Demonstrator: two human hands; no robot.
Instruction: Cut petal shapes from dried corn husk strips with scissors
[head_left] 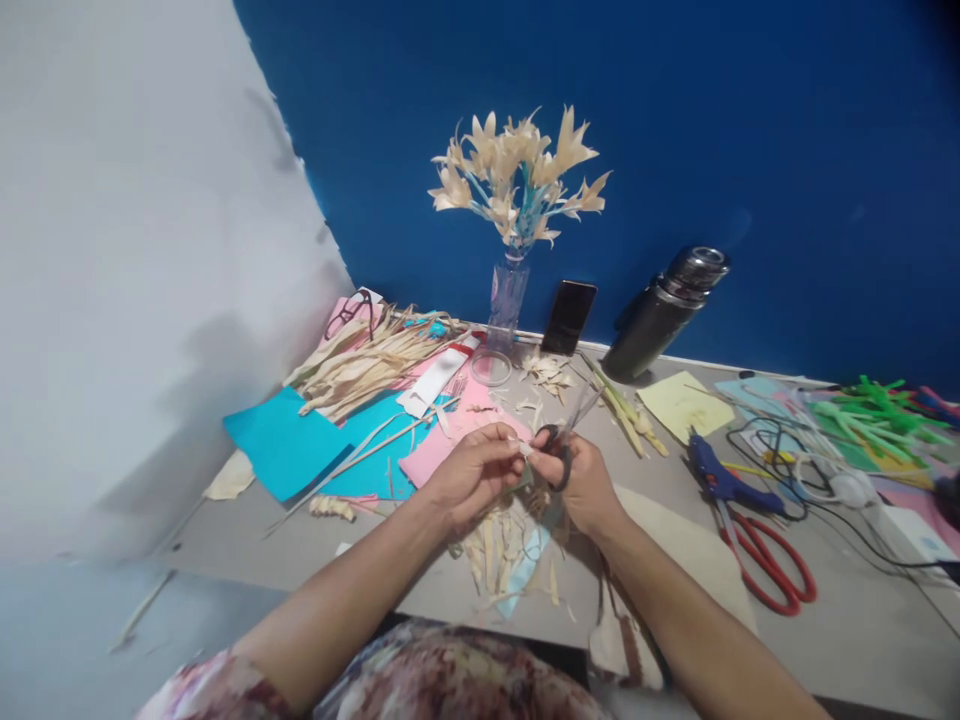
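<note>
My left hand (pixel 476 470) is closed in a pinch on a small pale strip of dried leaf (pixel 525 450) over the middle of the table. My right hand (pixel 581 480) is wrapped through the black handles of a pair of scissors (pixel 566 435), whose blades point up and away towards the wall. The two hands nearly touch at the strip. Below them lies a heap of pale leaf trimmings (pixel 499 550) and a light blue paper scrap (pixel 525 565).
A vase of pale leaf flowers (pixel 517 200) stands at the back by a phone (pixel 568 316) and a dark flask (pixel 664 312). Dried leaves (pixel 360 360) and blue and pink paper (pixel 285 440) lie left. A blue glue gun (pixel 720 480), red scissors (pixel 769 565), cables and green stems (pixel 874 415) lie right.
</note>
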